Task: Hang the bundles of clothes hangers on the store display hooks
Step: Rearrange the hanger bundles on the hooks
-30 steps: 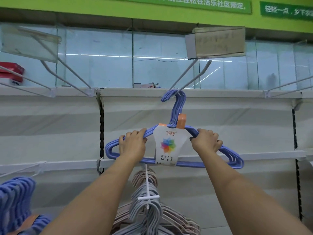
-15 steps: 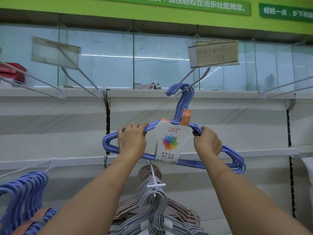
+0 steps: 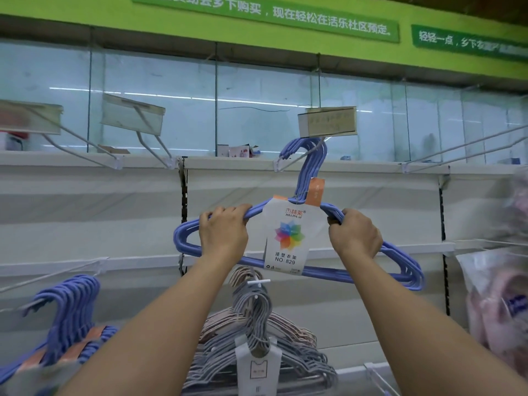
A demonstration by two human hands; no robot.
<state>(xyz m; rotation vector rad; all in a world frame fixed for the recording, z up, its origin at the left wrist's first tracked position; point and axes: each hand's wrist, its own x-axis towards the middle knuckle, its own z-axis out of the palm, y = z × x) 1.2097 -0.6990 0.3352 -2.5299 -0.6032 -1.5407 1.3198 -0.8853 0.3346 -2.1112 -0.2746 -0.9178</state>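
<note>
A bundle of blue hangers (image 3: 380, 277) with a white paper label is raised in front of the shelving. My left hand (image 3: 223, 231) grips its left shoulder and my right hand (image 3: 355, 234) grips its right shoulder. The bundle's hooks curl over the upper display hook (image 3: 297, 158), a white wire prong under a price tag holder (image 3: 327, 121).
Grey and pink hanger bundles (image 3: 257, 332) hang on a lower hook in the middle. More blue hangers (image 3: 68, 312) hang at the lower left, and bagged pink goods (image 3: 497, 298) at the right. Bare wire hooks (image 3: 154, 147) stick out at upper left and upper right.
Both hands have lifted the blue bundle higher and a little right. Its hooks now reach over the wire prong just under the price tag.
</note>
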